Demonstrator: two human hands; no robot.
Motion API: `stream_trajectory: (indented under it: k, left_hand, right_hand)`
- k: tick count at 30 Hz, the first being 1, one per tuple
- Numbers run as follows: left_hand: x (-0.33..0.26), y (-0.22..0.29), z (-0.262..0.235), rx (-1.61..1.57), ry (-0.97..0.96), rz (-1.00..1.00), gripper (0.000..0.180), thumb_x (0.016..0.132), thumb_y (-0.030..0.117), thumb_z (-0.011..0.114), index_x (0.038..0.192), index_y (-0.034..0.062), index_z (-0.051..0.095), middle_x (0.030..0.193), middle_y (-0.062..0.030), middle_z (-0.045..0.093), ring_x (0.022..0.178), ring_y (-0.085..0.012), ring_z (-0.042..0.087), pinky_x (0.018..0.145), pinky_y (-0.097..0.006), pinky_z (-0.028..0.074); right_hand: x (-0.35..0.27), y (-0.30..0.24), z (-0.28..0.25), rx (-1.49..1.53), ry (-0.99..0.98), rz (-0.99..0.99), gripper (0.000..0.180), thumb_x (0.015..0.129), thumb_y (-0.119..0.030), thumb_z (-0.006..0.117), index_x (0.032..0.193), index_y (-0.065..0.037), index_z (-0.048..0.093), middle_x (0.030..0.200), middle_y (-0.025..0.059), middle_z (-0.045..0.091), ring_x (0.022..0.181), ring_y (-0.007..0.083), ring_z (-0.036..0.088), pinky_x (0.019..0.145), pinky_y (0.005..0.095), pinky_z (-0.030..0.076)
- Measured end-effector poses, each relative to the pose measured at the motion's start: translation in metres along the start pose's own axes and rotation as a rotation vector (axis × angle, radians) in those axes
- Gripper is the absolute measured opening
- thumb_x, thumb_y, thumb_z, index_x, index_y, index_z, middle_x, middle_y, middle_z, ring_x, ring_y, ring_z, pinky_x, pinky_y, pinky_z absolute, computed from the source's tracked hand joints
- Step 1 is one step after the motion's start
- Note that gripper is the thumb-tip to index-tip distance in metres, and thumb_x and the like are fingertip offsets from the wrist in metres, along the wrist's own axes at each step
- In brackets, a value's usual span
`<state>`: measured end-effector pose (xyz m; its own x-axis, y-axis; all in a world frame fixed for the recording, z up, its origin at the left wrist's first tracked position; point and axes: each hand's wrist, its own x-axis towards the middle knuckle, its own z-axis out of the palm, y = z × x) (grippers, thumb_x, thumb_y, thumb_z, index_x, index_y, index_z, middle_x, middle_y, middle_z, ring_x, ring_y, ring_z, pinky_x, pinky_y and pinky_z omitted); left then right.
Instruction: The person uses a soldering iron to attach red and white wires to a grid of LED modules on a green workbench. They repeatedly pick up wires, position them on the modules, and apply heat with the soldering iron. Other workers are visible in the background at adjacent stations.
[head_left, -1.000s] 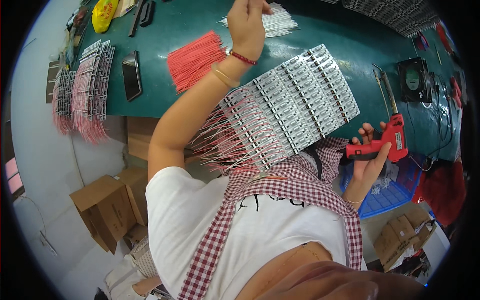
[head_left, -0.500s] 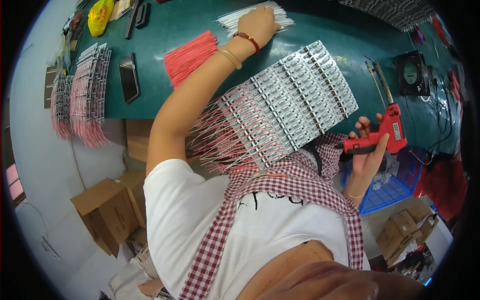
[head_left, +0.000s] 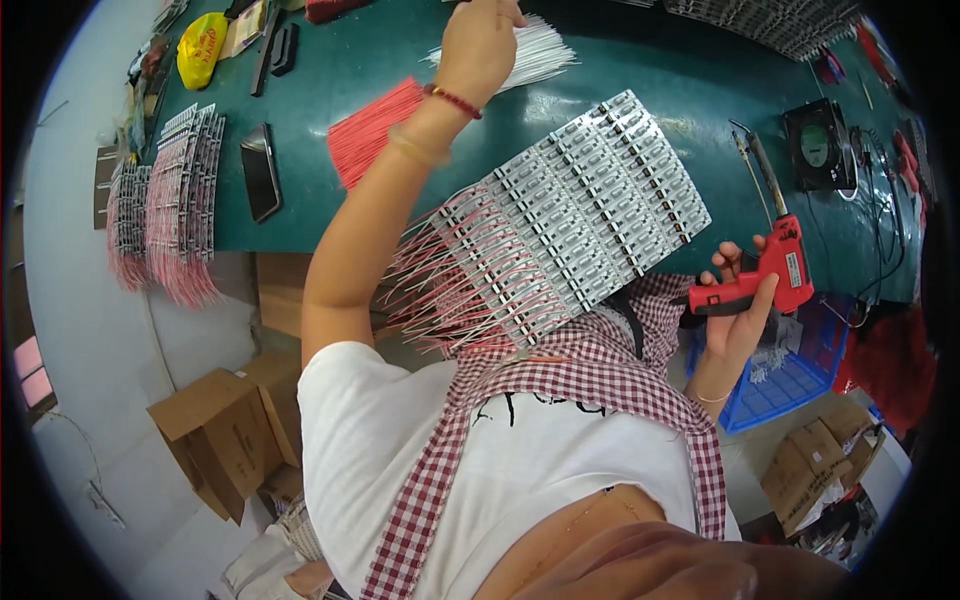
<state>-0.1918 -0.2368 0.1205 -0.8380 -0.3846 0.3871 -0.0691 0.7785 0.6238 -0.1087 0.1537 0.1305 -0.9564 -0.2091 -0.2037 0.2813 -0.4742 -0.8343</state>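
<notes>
My right hand [head_left: 738, 325] is wrapped round the handle of a red soldering gun [head_left: 789, 265], its metal tip pointing away over the bench. At the top edge, my left hand [head_left: 482, 45] has its fingers curled together; the frame cuts them off partly, and what they hold cannot be made out. Beside that hand lies a fan of white wires [head_left: 540, 55]. A bundle of red wires [head_left: 370, 135] lies left of my left wrist. Between my arms, a panel of small circuit boards [head_left: 600, 190] rests at a slant, with red and white wires trailing from its left part.
A black phone [head_left: 260, 172] lies on the green bench [head_left: 310, 100]. Wired boards [head_left: 185, 190] hang over the bench's left edge. On the right are a black soldering station [head_left: 818, 145], cables and a blue basket [head_left: 780, 395] below. Cardboard boxes [head_left: 215, 425] stand on the floor.
My left hand has moved up and to the left, off the white wires. My right hand keeps its hold on the soldering gun. The whole view has shifted slightly.
</notes>
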Motion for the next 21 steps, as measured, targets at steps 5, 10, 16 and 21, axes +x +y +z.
stream_trajectory:
  k: [5, 10, 16, 21]
  left_hand:
    - [-0.048, 0.017, -0.011, -0.837, 0.086, -0.108, 0.023, 0.102, 0.019, 0.034, 0.100, -0.0005, 0.045, 0.075, -0.0034, 0.046, 0.070, -0.0110, 0.049, 0.069, -0.031, 0.050]
    - [-0.072, 0.005, 0.000, -0.874, 0.085, -0.055, 0.022, 0.102, 0.018, 0.034, 0.107, -0.0008, 0.045, 0.079, -0.0039, 0.048, 0.074, -0.0114, 0.050, 0.077, -0.032, 0.050]
    - [-0.083, 0.022, -0.007, -0.878, 0.052, -0.077, 0.025, 0.101, 0.018, 0.038, 0.106, -0.0021, 0.052, 0.081, -0.0033, 0.052, 0.078, -0.0114, 0.054, 0.078, -0.028, 0.048]
    - [-0.089, 0.025, -0.008, -0.913, 0.004, -0.170, 0.024, 0.100, 0.017, 0.043, 0.108, -0.0016, 0.057, 0.083, -0.0025, 0.056, 0.079, -0.0117, 0.058, 0.076, -0.025, 0.046]
  right_hand:
    - [0.000, 0.003, 0.002, 0.014, -0.046, 0.028, 0.054, 0.095, -0.044, 0.049, 0.133, -0.008, 0.038, 0.112, 0.0163, 0.054, 0.100, 0.0208, 0.052, 0.075, 0.0344, 0.048]
    - [0.000, 0.005, 0.007, -0.007, -0.045, 0.056, 0.056, 0.094, -0.046, 0.050, 0.133, -0.008, 0.037, 0.111, 0.0162, 0.056, 0.098, 0.0206, 0.053, 0.075, 0.0345, 0.049]
    - [-0.002, 0.004, 0.009, -0.010, -0.038, 0.052, 0.057, 0.093, -0.047, 0.051, 0.133, -0.008, 0.037, 0.111, 0.0161, 0.056, 0.096, 0.0205, 0.054, 0.075, 0.0348, 0.049]
    - [-0.003, 0.003, 0.010, -0.010, -0.046, 0.046, 0.057, 0.093, -0.048, 0.050, 0.133, -0.008, 0.037, 0.110, 0.0165, 0.056, 0.095, 0.0206, 0.054, 0.075, 0.0349, 0.049]
